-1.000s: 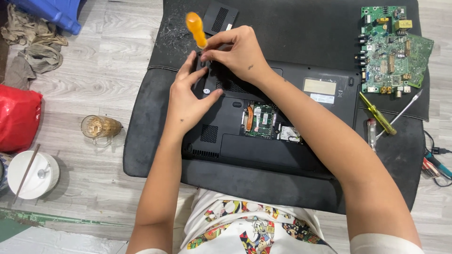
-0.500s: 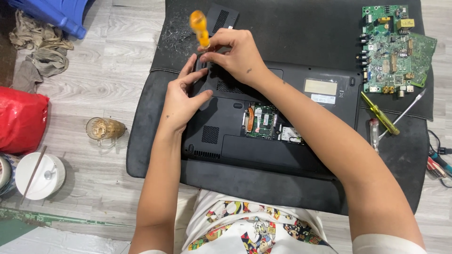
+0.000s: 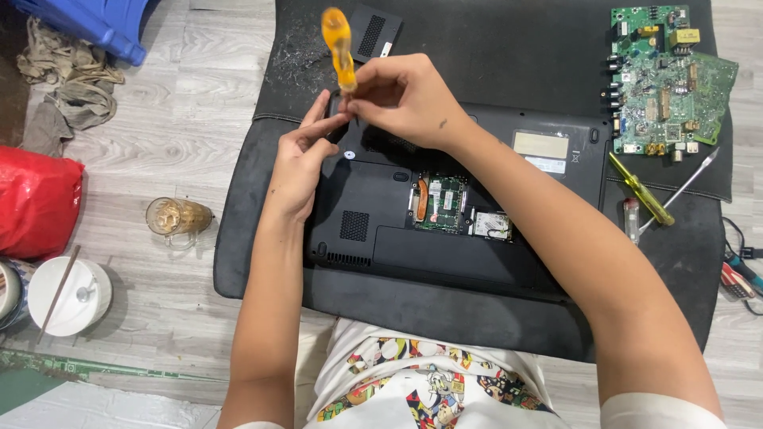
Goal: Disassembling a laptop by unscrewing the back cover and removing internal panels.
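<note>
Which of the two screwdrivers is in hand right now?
The orange-handled screwdriver, held upright by the right hand over the laptop's top-left corner. The yellow-handled screwdriver lies untouched on the black mat, right of the laptop.

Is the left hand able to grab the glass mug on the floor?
Probably yes: the left hand only rests on the black laptop, holding nothing, and bare wooden floor lies between it and the clear glass mug.

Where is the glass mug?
In the head view, the glass mug stands on the wooden floor, left of the black mat, near the left hand.
</note>
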